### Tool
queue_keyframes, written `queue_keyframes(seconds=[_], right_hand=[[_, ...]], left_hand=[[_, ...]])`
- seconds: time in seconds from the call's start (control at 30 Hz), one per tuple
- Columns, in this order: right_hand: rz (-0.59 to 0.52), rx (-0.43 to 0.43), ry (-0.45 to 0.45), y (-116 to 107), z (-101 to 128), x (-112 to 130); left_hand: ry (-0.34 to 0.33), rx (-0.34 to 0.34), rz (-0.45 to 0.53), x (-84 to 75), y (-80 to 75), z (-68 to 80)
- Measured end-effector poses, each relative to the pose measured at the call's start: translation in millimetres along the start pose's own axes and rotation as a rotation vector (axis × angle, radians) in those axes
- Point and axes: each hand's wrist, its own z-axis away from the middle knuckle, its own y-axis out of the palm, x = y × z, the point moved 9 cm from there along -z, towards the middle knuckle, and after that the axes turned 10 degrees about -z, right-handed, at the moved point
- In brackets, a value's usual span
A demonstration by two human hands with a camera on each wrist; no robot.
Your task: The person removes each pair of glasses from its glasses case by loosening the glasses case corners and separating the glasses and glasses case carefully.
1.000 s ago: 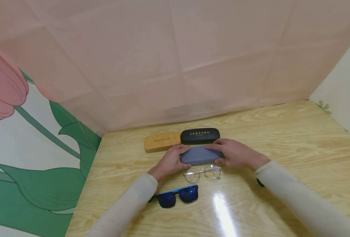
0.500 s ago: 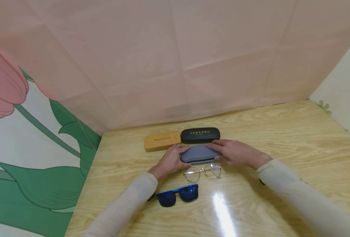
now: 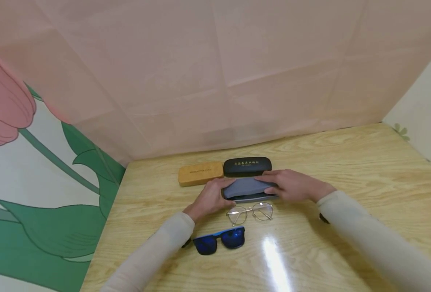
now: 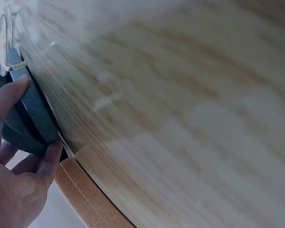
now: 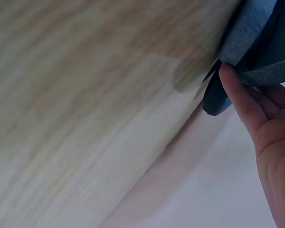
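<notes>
Grey glasses case (image 3: 247,189) lies on the table (image 3: 346,170), taken here as landmark. Its lid stands slightly raised; a narrow dark gap shows along the near edge.

Left hand (image 3: 211,198) grips the case's left end: thumb on the near side, fingers curled round the end, as the left wrist view shows (image 4: 14,156). Right hand (image 3: 292,185) lies over the case's right end, with fingers across the lid and thumb at the near edge; the right wrist view shows a fingertip set at the seam (image 5: 230,78). Both hands hold the case.

Around the case:
- black case (image 3: 247,166) just behind it, touching or nearly so; cannot tell which
- tan case (image 3: 200,173) behind and to the left
- wire-framed glasses (image 3: 251,213) just in front, lenses clear
- blue sunglasses (image 3: 219,240) further in front, to the left

Handling, judged: the grey case looks like a rigid, light shell with a matte fabric-like skin, so slip is unlikely. A hinge presumably runs along the far long edge. Best purchase is at the two short ends, thumbs at the near seam. The wire-framed glasses look thin and easily bent, and sit close enough to be nudged.
</notes>
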Motion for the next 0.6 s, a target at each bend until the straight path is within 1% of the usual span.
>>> queue_keyframes(seconds=[0.23, 0.4, 0.6], right_hand=[[-0.096, 0.029, -0.003, -5, -1, -4], [-0.134, 0.065, 0.032, -7, -4, -5], [-0.181, 0.089, 0.074, -9, -11, -7]], left_hand=[[-0.026, 0.014, 0.026, -0.9, 2.8, -0.5], [-0.034, 0.014, 0.044, 1.7, 3.9, -0.1], [-0.032, -0.008, 0.047, 4.5, 0.6, 0.5]])
